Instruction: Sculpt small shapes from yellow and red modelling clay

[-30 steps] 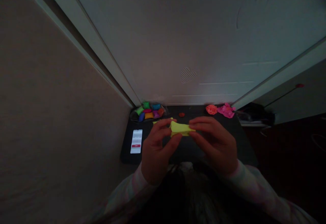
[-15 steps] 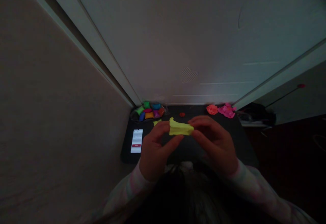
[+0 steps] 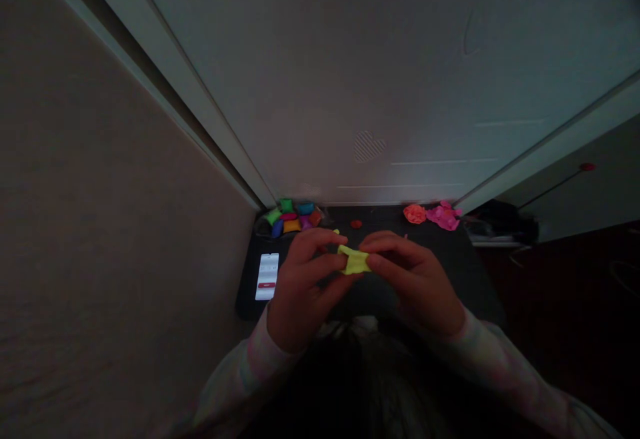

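A small lump of soft yellow modelling clay [image 3: 356,262] is held between both hands above the dark table [image 3: 455,272]. My left hand [image 3: 307,286] grips its left end, with a finger pressed against the clay and the thumb below. Fingertips and thumb of my right hand [image 3: 417,276] pinch the right end. Behind the hands, a small red piece [image 3: 356,224] lies on the table. A bit of yellow peeks out just above the left fingers, mostly hidden.
At the table's back left sits a clear bag of colourful clay packets [image 3: 291,226]. A lit phone [image 3: 267,276] lies at the left. Back right are a coral crumpled flower-like piece [image 3: 415,213] and a pink one [image 3: 444,216]. A pale door [image 3: 320,92] rises behind.
The yellow clay has become shorter and more folded as my hands came closer together. My left fingers have shifted rightward over it, covering more of the yellow bit behind.
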Motion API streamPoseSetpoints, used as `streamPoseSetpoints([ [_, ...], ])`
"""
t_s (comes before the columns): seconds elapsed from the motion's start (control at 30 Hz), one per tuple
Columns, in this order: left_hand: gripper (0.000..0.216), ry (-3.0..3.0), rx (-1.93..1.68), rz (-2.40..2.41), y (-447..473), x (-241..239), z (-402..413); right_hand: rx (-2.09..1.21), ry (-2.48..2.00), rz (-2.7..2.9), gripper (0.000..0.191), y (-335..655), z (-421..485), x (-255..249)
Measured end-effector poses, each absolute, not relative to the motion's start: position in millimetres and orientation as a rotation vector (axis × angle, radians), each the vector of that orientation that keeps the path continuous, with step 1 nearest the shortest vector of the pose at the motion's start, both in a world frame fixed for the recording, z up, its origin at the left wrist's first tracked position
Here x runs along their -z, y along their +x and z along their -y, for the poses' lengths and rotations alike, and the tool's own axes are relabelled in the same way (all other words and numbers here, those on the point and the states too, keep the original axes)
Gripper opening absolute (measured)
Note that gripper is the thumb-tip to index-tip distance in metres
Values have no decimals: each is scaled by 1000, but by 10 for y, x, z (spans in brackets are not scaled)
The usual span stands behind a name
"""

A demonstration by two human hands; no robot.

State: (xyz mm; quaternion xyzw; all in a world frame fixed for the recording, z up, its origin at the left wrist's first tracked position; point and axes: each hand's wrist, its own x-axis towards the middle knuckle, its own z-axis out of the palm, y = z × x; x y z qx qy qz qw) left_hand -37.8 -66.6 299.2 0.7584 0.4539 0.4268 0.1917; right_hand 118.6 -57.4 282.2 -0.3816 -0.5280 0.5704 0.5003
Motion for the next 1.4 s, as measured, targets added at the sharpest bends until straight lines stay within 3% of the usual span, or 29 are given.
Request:
streamPoseSetpoints([
  [0.73,7,2276,-1129,-1168,-475,-3108,668,-1144,-924,1600,9,1221,566,-2910],
  [1.0,11,2183,-1084,-1109,-476,-3152,694,-1284,-857,1557,11,1221,577,-2893],
  [1.23,21,1767,-1109,-1047,-641,-3191,731,-1419,-795,1453,8,1256,583,-2845],
  [1.4,13,1994,-1017,-1071,-592,-3266,665,-1463,-777,1484,9,1275,582,-2824],
])
